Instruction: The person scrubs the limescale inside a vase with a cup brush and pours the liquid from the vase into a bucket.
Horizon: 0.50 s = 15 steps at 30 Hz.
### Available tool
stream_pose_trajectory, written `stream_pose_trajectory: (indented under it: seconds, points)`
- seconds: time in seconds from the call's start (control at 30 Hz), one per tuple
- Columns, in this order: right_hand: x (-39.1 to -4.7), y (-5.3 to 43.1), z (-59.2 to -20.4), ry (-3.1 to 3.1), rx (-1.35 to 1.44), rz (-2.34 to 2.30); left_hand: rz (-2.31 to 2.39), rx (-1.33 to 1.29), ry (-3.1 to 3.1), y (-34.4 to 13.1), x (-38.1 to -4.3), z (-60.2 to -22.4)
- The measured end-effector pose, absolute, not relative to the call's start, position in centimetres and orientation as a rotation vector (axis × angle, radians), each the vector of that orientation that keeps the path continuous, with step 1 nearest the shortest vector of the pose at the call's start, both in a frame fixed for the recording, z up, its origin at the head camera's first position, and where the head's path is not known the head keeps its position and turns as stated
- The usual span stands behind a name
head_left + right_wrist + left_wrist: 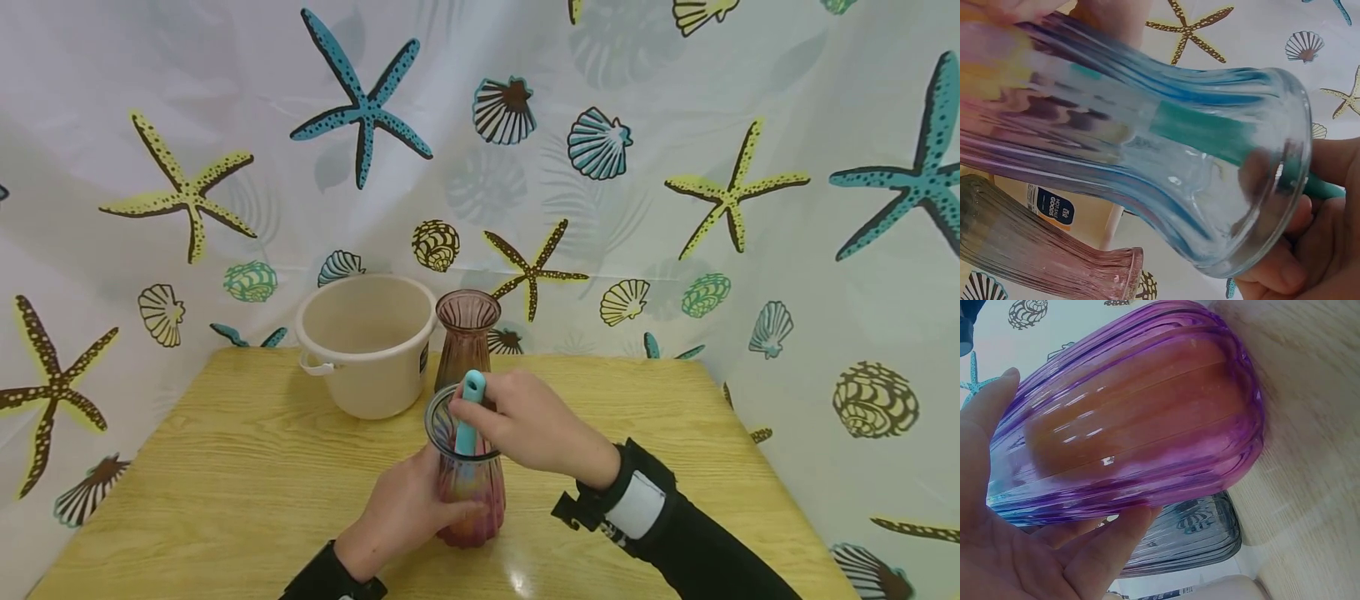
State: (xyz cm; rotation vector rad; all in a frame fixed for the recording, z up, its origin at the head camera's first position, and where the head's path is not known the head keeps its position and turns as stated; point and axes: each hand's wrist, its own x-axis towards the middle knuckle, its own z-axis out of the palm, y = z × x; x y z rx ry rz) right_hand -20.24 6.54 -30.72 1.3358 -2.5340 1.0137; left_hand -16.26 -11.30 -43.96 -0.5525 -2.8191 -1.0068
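A ribbed glass vase (pixel 489 483), tinted blue toward the mouth and pink-purple below, stands slightly tilted near the table's front. My left hand (pixel 401 508) grips its lower body, thumb on one side and fingers on the other. Down through the mouth goes a bottle brush with a teal handle (pixel 465 440), whose top my right hand (pixel 536 425) pinches at the rim. Through the glass, the left wrist view shows the brush's blurry orange head (pixel 1141 406) low inside the vase. In the right wrist view the handle (pixel 1204 131) runs along the neck.
Behind stands a second ribbed vase (pixel 467 346), pinkish at the top and greyish below. A cream bucket (pixel 375 387) with a handle is at its left. Everything rests on a wood-grain table (pixel 225 467), and a sea-patterned curtain (pixel 637 225) hangs around it.
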Motion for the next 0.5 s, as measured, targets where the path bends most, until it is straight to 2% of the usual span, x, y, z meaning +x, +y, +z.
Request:
stream_pose_trajectory:
  seconds: [0.5]
  points:
    - [-20.01, 6.34, -31.41, -2.466, 1.209, 0.733, -0.98, -0.542, -2.811, -11.21, -16.23, -44.2]
